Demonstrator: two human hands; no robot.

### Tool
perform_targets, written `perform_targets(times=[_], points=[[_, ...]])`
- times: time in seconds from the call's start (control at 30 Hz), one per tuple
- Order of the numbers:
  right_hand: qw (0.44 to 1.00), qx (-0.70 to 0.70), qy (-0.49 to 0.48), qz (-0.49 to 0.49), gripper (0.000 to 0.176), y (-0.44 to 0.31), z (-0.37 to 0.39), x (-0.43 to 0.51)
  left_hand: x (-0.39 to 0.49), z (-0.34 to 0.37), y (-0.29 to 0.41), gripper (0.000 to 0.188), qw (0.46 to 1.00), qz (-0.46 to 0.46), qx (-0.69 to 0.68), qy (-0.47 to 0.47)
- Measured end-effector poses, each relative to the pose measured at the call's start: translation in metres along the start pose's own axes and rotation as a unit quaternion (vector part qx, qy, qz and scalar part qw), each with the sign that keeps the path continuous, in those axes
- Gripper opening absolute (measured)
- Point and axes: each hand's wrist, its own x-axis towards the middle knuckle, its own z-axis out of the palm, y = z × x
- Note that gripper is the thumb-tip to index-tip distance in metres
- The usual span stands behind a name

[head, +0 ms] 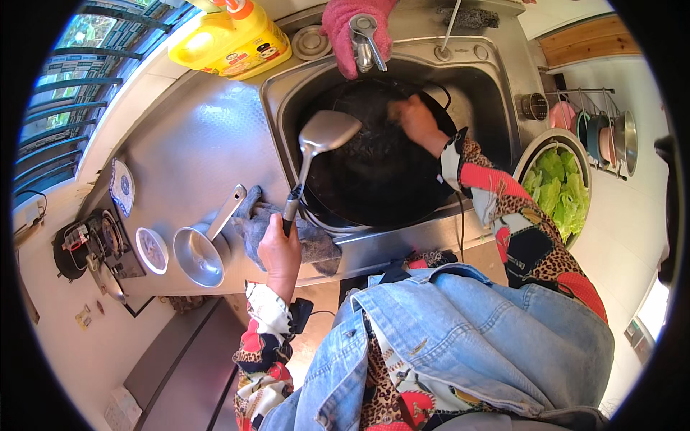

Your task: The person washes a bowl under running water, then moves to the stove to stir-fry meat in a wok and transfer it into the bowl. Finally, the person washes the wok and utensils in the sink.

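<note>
My left hand [280, 253] grips the dark handle of a metal wok spatula [330, 131], whose blade is raised over the left part of a large black wok [372, 194]. The wok sits in the stainless steel sink [498, 108]. My right hand [418, 121] is over the wok's upper right part, its fingers blurred; whether it holds anything is hidden. A pink cloth [334, 27] hangs around the faucet [364, 32] at the sink's far edge. Beside my left hand, a grey cloth [318, 245] lies on the counter's front edge.
A small saucepan [198, 261], a white bowl [152, 250] and a patterned dish [122, 186] stand on the left counter. A yellow jug [232, 46] stands behind. Right of the sink are a pot of leafy greens [558, 183] and a dish rack [587, 91].
</note>
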Motion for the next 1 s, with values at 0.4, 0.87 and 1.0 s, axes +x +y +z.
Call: perform_targets(times=[0.4, 0.87, 1.0], points=[[0.998, -0.008, -0.010, -0.059, 0.050, -0.059, 0.112, 0.009, 0.015, 0.050, 0.004, 0.010, 0.863, -0.205, -0.458, -0.051], [0.831, 0.215, -0.441, -0.262, 0.051, -0.117, -0.005, -0.084, 0.031, 0.049, 0.013, 0.017, 0.871, -0.240, -0.424, -0.061], [0.867, -0.061, -0.403, -0.285, 0.044, -0.047, -0.026, -0.071, 0.029, 0.052, 0.012, 0.016, 0.857, -0.239, -0.454, -0.051]])
